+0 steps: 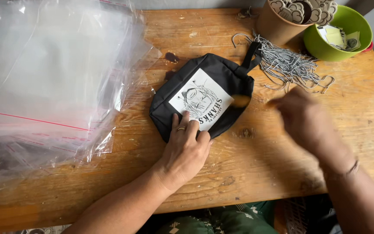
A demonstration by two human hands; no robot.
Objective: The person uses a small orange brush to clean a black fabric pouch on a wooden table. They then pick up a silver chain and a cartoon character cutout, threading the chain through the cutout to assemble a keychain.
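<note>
We see a worn wooden counter point(282, 147). On it lie a black pouch point(204, 95) under our left hand point(186, 151), clear plastic bags point(53, 78) further left, and corded strings point(286, 65), a cardboard cup point(278, 26) and a green bowl point(325, 47) beyond our right hand point(304, 117).

we see a wooden table point(256, 173) with a stack of clear plastic bags point(53, 82) on its left side. at the far right stand a brown paper cup point(275, 27) and a green bowl point(325, 47).
</note>
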